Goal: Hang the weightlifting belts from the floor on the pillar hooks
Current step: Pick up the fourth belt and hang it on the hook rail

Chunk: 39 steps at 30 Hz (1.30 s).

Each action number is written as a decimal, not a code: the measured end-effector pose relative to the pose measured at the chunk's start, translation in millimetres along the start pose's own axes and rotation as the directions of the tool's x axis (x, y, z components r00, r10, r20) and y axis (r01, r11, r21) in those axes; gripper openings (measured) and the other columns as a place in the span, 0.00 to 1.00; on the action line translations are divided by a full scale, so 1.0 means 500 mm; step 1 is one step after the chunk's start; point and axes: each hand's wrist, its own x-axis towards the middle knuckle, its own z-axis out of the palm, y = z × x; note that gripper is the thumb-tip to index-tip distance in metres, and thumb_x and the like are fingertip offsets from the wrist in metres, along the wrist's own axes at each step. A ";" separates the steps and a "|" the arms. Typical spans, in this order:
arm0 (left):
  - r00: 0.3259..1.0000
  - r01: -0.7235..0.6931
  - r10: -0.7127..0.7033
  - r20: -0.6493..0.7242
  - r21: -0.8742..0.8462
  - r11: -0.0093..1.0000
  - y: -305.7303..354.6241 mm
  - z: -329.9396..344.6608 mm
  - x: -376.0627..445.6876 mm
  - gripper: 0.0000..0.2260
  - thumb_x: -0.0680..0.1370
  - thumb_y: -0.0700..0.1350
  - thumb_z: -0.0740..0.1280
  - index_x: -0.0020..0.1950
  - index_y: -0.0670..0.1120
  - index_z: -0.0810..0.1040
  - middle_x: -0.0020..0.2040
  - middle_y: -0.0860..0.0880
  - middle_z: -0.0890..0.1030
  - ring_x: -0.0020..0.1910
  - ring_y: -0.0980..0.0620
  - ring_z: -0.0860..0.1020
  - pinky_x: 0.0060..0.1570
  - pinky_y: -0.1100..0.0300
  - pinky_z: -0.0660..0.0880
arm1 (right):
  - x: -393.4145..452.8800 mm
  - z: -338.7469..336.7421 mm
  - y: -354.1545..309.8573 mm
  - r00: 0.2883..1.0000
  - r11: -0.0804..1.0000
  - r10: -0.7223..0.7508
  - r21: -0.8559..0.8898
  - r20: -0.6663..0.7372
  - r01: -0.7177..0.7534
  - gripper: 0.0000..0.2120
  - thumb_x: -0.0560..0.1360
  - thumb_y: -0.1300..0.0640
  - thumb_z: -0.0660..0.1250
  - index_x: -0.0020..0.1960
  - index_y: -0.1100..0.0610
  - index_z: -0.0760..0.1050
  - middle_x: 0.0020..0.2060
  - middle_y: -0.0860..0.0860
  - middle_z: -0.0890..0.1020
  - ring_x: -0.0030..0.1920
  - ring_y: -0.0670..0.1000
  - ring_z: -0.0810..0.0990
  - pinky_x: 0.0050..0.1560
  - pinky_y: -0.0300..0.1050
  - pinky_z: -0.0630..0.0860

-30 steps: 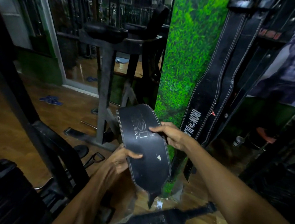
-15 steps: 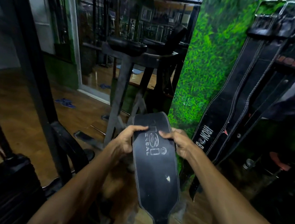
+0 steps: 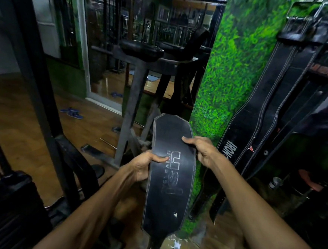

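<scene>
Head view: The belt (image 3: 170, 176) is held upright, just left of the green pillar (image 3: 232, 70). Judged thick, stiff leather, moderately heavy, smooth-faced; grip its stitched edges, not the narrow tail. The left hand (image 3: 146, 165) pinches the left edge, thumb on the face. The right hand (image 3: 204, 152) clasps the right edge, slightly higher. Hung belts (image 3: 268, 105) lie right of the pillar.

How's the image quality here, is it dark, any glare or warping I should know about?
Head view: dim overall, with the machines at left nearly black; the green pillar is the brightest area; glare shows on the wooden floor; wide-angle warping bows the hanging belts at right; the held belt and both hands, left and right, look fairly sharp.
</scene>
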 end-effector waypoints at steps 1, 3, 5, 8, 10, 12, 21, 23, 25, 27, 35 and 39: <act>1.000 0.006 -0.006 0.004 0.016 1.000 0.001 0.000 -0.003 0.19 0.74 0.37 0.71 0.65 0.35 0.79 0.62 0.36 0.82 0.57 0.39 0.82 0.59 0.46 0.80 | 0.005 -0.005 0.002 1.000 1.000 -0.001 -0.012 -0.002 0.001 0.08 0.70 0.67 0.77 0.48 0.65 0.82 0.48 0.64 0.86 0.48 0.61 0.86 0.59 0.66 0.80; 0.999 0.032 -0.032 -0.002 0.031 0.999 0.015 0.002 0.002 0.20 0.75 0.41 0.72 0.66 0.36 0.79 0.62 0.36 0.82 0.60 0.38 0.80 0.63 0.43 0.77 | 0.009 -0.018 0.015 1.000 1.000 -0.001 -0.022 0.023 0.002 0.13 0.68 0.69 0.77 0.52 0.69 0.81 0.52 0.66 0.85 0.52 0.64 0.84 0.63 0.66 0.77; 0.993 0.037 -0.024 -0.115 0.110 0.993 0.033 0.002 0.018 0.20 0.75 0.44 0.74 0.65 0.36 0.79 0.56 0.39 0.85 0.55 0.40 0.83 0.59 0.44 0.79 | 0.007 -0.028 0.032 0.998 0.995 -0.006 -0.099 0.062 0.012 0.27 0.61 0.64 0.83 0.56 0.71 0.79 0.52 0.67 0.85 0.51 0.63 0.84 0.59 0.60 0.79; 0.958 -0.027 0.099 -0.268 0.259 0.965 0.032 -0.006 0.036 0.20 0.73 0.41 0.77 0.62 0.37 0.81 0.55 0.41 0.85 0.54 0.42 0.84 0.62 0.44 0.78 | -0.002 -0.032 0.039 0.992 0.962 -0.010 -0.268 0.128 0.045 0.23 0.62 0.63 0.82 0.53 0.67 0.79 0.41 0.62 0.84 0.34 0.53 0.79 0.36 0.45 0.70; 0.949 -0.074 0.178 -0.260 0.366 0.928 0.018 -0.017 0.044 0.18 0.72 0.40 0.77 0.61 0.38 0.82 0.57 0.42 0.85 0.57 0.43 0.83 0.64 0.44 0.77 | 0.001 -0.040 0.037 0.992 0.975 0.011 -0.221 0.124 0.017 0.12 0.68 0.65 0.78 0.46 0.58 0.77 0.36 0.54 0.80 0.33 0.49 0.75 0.35 0.43 0.68; 0.958 -0.105 0.211 -0.193 0.448 0.888 -0.003 -0.020 0.043 0.15 0.72 0.39 0.77 0.58 0.39 0.84 0.55 0.43 0.86 0.56 0.45 0.84 0.61 0.49 0.80 | 0.002 -0.054 0.027 0.993 0.997 0.015 -0.083 0.120 -0.005 0.11 0.69 0.62 0.79 0.45 0.58 0.78 0.38 0.57 0.80 0.37 0.51 0.76 0.39 0.45 0.74; 0.971 -0.147 0.204 -0.122 0.369 0.918 -0.065 0.014 0.048 0.16 0.71 0.41 0.78 0.57 0.37 0.84 0.57 0.35 0.84 0.57 0.37 0.82 0.63 0.40 0.77 | 0.011 -0.069 -0.024 0.984 0.986 -0.148 0.089 0.098 0.140 0.20 0.71 0.64 0.77 0.61 0.71 0.79 0.49 0.65 0.86 0.42 0.57 0.86 0.45 0.49 0.84; 0.971 -0.160 0.188 -0.145 0.185 0.970 -0.026 0.042 0.044 0.19 0.77 0.48 0.73 0.62 0.37 0.81 0.61 0.35 0.82 0.59 0.38 0.81 0.64 0.43 0.77 | 0.007 -0.053 -0.008 0.975 0.984 -0.180 0.012 0.132 0.180 0.18 0.71 0.68 0.75 0.61 0.71 0.79 0.49 0.63 0.86 0.45 0.58 0.85 0.48 0.49 0.83; 0.975 -0.135 0.154 -0.161 0.127 0.983 0.028 0.057 0.053 0.24 0.79 0.59 0.66 0.63 0.40 0.81 0.61 0.41 0.83 0.60 0.43 0.81 0.66 0.47 0.75 | 0.002 -0.031 0.014 0.959 0.965 -0.227 -0.091 0.169 0.245 0.16 0.72 0.71 0.74 0.59 0.70 0.80 0.48 0.60 0.86 0.47 0.56 0.84 0.49 0.47 0.82; 0.981 -0.051 0.074 -0.178 0.134 0.990 0.080 0.065 0.059 0.28 0.74 0.68 0.67 0.54 0.44 0.81 0.55 0.45 0.83 0.57 0.46 0.80 0.64 0.52 0.73 | -0.002 -0.015 0.038 0.945 0.945 -0.261 -0.150 0.199 0.292 0.15 0.71 0.71 0.75 0.58 0.66 0.82 0.51 0.60 0.86 0.50 0.55 0.84 0.56 0.50 0.80; 0.946 -0.141 0.175 -0.274 0.139 0.980 0.078 0.061 0.076 0.05 0.74 0.39 0.74 0.40 0.45 0.81 0.42 0.45 0.80 0.37 0.51 0.79 0.38 0.61 0.78 | -0.033 -0.009 0.072 0.943 0.920 -0.176 -0.294 0.283 0.260 0.04 0.78 0.59 0.72 0.48 0.57 0.86 0.45 0.56 0.88 0.44 0.51 0.84 0.49 0.51 0.79; 0.888 -0.334 0.417 -0.195 0.353 0.874 0.057 0.060 0.065 0.04 0.76 0.34 0.72 0.42 0.39 0.84 0.41 0.41 0.82 0.41 0.47 0.78 0.44 0.57 0.75 | -0.048 -0.013 0.048 0.962 0.897 -0.252 -0.348 0.105 0.273 0.21 0.77 0.40 0.69 0.37 0.56 0.83 0.37 0.55 0.85 0.39 0.53 0.84 0.41 0.44 0.76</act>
